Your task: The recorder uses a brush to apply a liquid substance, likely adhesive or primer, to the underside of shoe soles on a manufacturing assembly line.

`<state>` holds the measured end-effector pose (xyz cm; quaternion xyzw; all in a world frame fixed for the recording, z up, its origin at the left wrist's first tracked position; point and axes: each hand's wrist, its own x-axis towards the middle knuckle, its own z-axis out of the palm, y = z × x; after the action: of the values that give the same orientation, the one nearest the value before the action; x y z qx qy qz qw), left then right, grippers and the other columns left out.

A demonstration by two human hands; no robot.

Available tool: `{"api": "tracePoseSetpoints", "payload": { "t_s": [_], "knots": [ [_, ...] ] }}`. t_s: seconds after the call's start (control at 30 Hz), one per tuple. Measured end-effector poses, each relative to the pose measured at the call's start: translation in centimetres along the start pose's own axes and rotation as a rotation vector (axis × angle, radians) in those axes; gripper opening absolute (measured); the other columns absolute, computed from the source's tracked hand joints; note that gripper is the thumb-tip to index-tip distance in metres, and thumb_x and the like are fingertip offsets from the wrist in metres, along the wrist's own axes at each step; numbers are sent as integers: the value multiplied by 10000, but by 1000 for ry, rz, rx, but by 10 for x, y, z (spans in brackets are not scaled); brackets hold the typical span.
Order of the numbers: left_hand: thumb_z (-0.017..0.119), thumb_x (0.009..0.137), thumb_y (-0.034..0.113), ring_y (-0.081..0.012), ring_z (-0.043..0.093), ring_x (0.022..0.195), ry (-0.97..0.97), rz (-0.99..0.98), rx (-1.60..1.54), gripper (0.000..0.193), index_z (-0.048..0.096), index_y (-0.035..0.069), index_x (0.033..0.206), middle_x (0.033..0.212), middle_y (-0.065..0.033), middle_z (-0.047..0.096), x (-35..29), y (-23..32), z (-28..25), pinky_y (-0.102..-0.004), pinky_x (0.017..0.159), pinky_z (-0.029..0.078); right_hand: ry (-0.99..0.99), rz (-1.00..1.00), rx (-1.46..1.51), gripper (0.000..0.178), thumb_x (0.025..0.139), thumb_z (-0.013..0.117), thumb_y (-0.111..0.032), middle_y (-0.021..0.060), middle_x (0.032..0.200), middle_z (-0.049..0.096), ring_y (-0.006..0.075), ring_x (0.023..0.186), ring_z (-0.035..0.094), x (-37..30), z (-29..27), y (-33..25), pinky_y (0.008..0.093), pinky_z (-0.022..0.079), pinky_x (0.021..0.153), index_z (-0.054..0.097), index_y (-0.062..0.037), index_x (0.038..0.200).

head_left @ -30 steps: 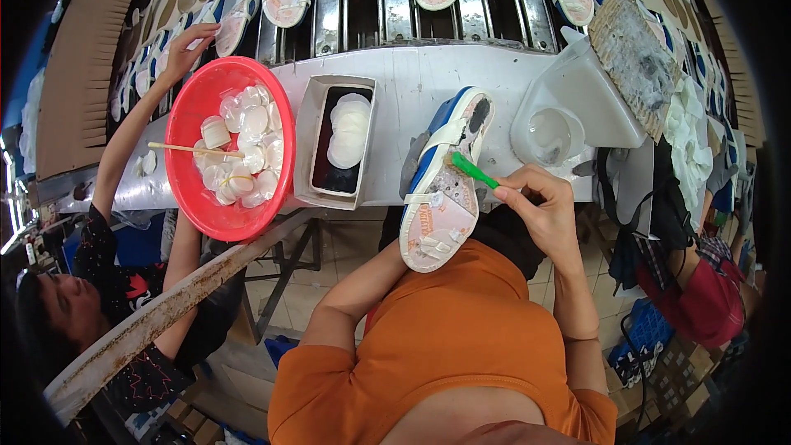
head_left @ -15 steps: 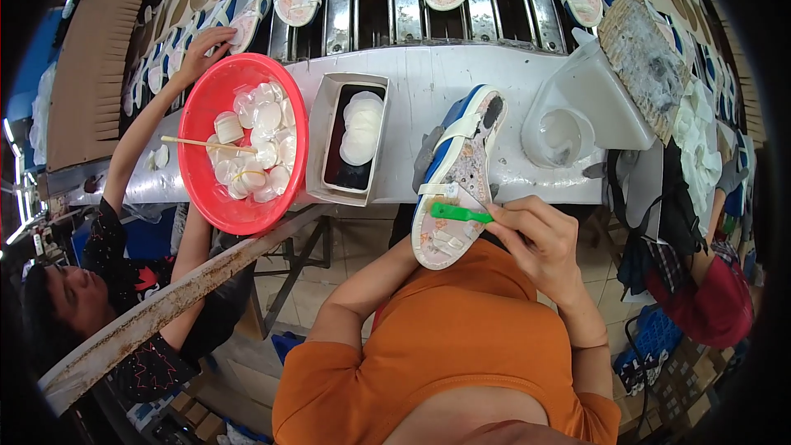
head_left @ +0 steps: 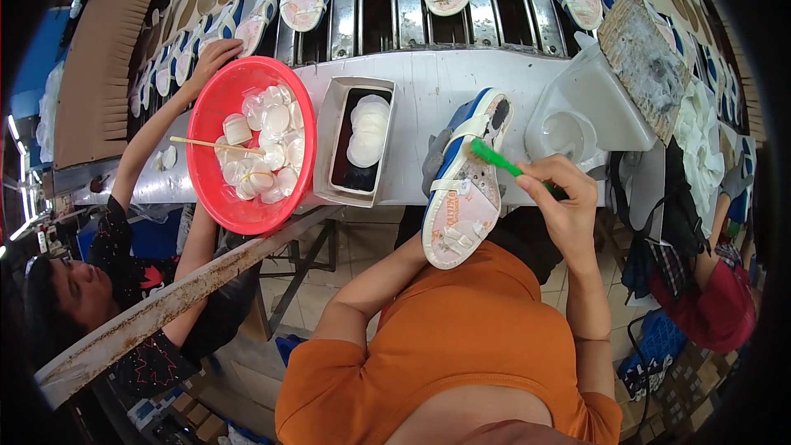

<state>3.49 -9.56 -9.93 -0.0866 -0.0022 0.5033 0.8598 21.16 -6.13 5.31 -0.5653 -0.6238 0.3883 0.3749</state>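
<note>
Sandal (head_left: 466, 231): blue and white, well to the right of the red basin (head_left: 255, 221), beyond the white box (head_left: 344, 197); tilted, its lower end reaching past the near edge of the tabletop (head_left: 412, 115).
Bristles (head_left: 472, 149): apparently on the insole (head_left: 464, 210), just below the upper strap (head_left: 470, 128); whether they press hard cannot be told.
Stroke: light, even passes along the insole would probably serve best, the brush head laid low and worked right up to the rim.
Straps: these cross the way, so lifting the bristles over each one, or slipping them beneath, seems wiser than dragging across.
Steadying: firm support from below, with the insole facing up, should stop the sandal rocking under the brush.
Right hand (head_left: 562, 195): farther right of the basin than the sandal; thumb and fingers pinched together on the handle of the green brush (head_left: 499, 160), little room between them.
Left hand (head_left: 434, 160): at the basin-facing side of the sandal, mostly hidden behind it; a grey patch there looks like covered fingers. It seems to bear the sandal from beneath, but how far the fingers close cannot be told.
</note>
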Motion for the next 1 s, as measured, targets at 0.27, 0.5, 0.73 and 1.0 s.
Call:
{"api": "tracePoseSetpoints", "payload": {
  "t_s": [0.27, 0.5, 0.73, 1.0],
  "knots": [
    [611, 978, 353, -242, 581, 1223, 32, 42, 81, 623, 397, 51, 1478, 1375, -160, 549, 6, -1, 2, -404, 1057, 486, -47, -110, -60, 115, 807, 777, 1, 92, 815, 684, 177, 696, 654, -8, -1, -7, 305, 496, 604, 733, 20, 912],
    [628, 969, 349, -239, 591, 1213, 78, 87, 209, 627, 408, 46, 1472, 1360, -163, 563, 10, 0, 6, -397, 1051, 495, -280, -444, -222, 135, 787, 801, -78, 61, 808, 667, 218, 644, 643, -16, 0, -27, 315, 508, 559, 724, -43, 893],
    [645, 961, 345, -236, 600, 1203, 178, 186, 472, 631, 419, 40, 1465, 1345, -166, 577, 10, 3, 18, -389, 1045, 504, -111, -467, -268, 134, 801, 793, -88, 52, 796, 657, 188, 625, 620, -8, 8, -41, 306, 485, 523, 723, -42, 906],
    [666, 950, 332, -231, 608, 1193, 264, 268, 793, 633, 431, 37, 1458, 1331, -166, 589, 11, 10, 30, -381, 1038, 512, -64, -439, -277, 196, 781, 807, -110, 49, 833, 667, 203, 649, 638, -3, 1, -46, 308, 492, 534, 726, -61, 951]
  ]
}}
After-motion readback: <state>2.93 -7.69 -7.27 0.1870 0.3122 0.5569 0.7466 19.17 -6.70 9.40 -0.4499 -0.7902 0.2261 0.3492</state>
